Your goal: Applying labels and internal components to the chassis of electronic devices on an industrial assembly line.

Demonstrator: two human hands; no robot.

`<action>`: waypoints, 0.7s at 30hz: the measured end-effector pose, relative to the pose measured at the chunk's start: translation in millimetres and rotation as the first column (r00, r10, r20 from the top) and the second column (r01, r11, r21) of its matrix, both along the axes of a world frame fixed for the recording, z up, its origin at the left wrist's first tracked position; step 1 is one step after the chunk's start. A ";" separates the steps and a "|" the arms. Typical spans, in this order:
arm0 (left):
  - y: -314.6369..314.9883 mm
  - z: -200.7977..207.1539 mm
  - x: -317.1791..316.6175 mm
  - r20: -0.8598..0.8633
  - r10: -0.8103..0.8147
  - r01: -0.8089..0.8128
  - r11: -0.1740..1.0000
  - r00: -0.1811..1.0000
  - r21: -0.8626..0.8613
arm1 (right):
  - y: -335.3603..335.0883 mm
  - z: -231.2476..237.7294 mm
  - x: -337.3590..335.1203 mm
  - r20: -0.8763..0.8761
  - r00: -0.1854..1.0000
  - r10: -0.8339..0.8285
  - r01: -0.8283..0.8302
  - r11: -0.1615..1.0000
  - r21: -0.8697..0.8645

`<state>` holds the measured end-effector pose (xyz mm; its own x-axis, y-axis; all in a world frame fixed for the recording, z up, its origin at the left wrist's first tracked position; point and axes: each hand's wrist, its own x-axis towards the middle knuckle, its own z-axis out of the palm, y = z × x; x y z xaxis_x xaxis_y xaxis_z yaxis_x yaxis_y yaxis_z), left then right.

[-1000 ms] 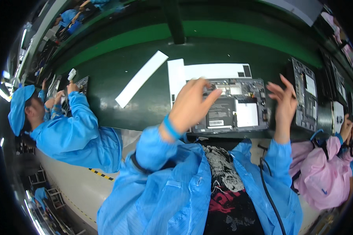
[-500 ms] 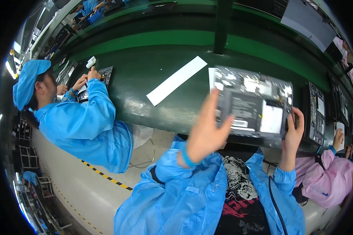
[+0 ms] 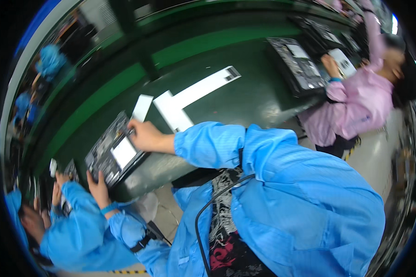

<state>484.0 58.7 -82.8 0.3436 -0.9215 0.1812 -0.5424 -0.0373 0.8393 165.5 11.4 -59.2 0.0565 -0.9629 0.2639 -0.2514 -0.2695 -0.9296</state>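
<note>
"How would the flat, dark-grey rectangular laptop base (image 3: 105, 162) handle?"

"Likely stiff, fairly weighty, its bare circuitry fragile; best held by the rim. It sits left of the white L-shaped paper-like strips (image 3: 203, 90), its long axis slanting from left hand (image 3: 98, 190) toward right hand (image 3: 149, 137)."

"And the grip?"

"Right curls closely round its edge; left spreads at the near end, clamping unclear."

Right arm (image 3: 210, 144) leftward — fingers (image 3: 134, 123) bent

No readable text, indistinct red lettering (image 3: 222, 253) on the near black shirt (image 3: 230, 233), pale print (image 3: 224, 201) above it, any print on the laptop base (image 3: 106, 160) at left too small and blurred
</note>
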 end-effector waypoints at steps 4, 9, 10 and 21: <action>12.8 52.8 -47.1 0.385 0.199 -0.148 0.976 0.901 -0.159 | 43.8 64.3 -75.4 -0.111 0.977 0.184 -0.180 0.983 0.045; 66.6 165.7 -251.4 -0.123 -0.331 0.293 0.922 0.936 -0.253 | 111.6 94.3 -255.6 -0.211 0.923 -0.322 0.233 0.903 -0.360; 65.9 167.0 -288.7 -0.151 -0.507 0.459 0.847 0.848 -0.268 | 123.5 95.3 -295.1 -0.199 0.849 -0.490 0.383 0.829 -0.407; 36.6 81.5 -647.7 -0.550 -0.727 0.851 0.522 0.411 -0.054 | 171.6 45.0 -558.3 -0.426 0.423 -0.800 0.838 0.524 -0.153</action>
<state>-163.7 95.3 -1.3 -0.5844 -0.8114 0.0118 0.0192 0.0007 0.9998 -392.8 183.0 -14.2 -0.6918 -0.6270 0.3583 -0.6532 0.3318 -0.6806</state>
